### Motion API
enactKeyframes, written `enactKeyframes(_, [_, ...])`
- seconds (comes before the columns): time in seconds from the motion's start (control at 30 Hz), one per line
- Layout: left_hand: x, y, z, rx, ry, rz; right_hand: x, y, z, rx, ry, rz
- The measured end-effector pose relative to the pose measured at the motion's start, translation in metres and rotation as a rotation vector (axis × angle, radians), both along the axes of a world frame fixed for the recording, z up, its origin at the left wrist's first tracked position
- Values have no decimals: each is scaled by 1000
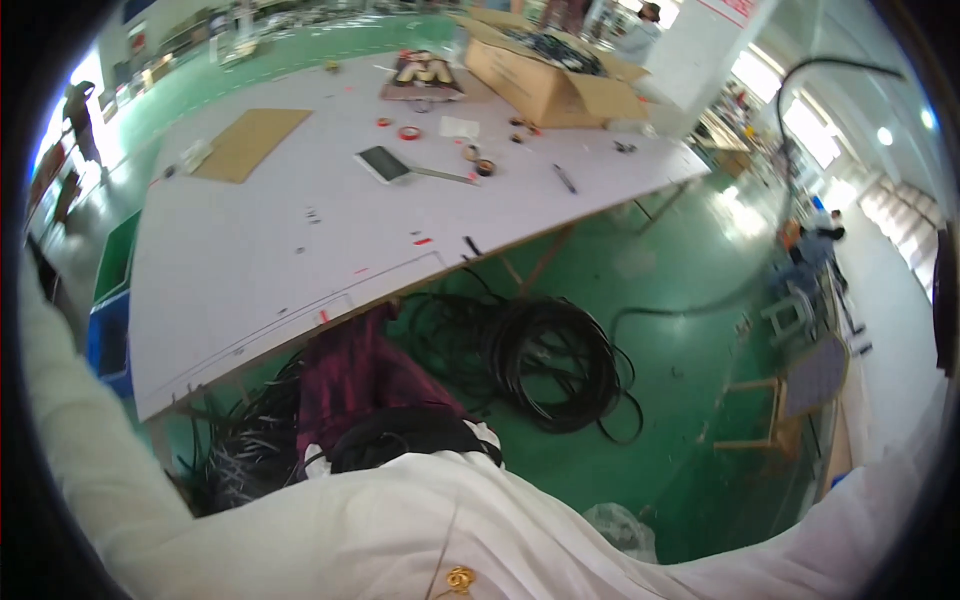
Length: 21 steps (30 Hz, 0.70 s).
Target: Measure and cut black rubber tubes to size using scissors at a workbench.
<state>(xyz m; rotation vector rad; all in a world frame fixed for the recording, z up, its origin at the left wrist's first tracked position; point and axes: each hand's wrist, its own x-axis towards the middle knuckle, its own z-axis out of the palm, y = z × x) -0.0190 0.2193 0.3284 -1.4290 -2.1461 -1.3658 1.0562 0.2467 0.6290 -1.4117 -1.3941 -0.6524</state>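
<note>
Neither of my hands shows; only my white sleeves do, the left one (pixel 75 430) along the left rim and the right one (pixel 850 540) at the lower right. In front of me stands a large white table (pixel 250 235). Beside its near edge, a coil of black tubing (pixel 555 365) lies on the green floor. One dark length of tubing (pixel 690 308) runs from near the coil to the right, then rises and bends over at the upper right. Whether a hand holds it cannot be seen.
On the table are a cardboard sheet (pixel 250 145), a phone-like device (pixel 383 164), tape rolls (pixel 484 168), a pen (pixel 565 178), a printed bag (pixel 422 78) and an open carton (pixel 530 82). Black strips (pixel 250 450) heap below its edge. A chair (pixel 812 378) and a stool (pixel 790 318) stand right.
</note>
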Motion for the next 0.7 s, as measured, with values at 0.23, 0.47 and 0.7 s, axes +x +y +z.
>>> enactKeyframes(0.23, [-61,-120,-20,181,252,254,64,23,-92,-396,289,436])
enactKeyframes(0.47, [58,-198,-94,742,299,331,-81,91,-376,-688,508,332])
enactKeyframes(0.7, [210,-137,-157,1162,-1829,-1279,-462,60,-456,-775,636,1418])
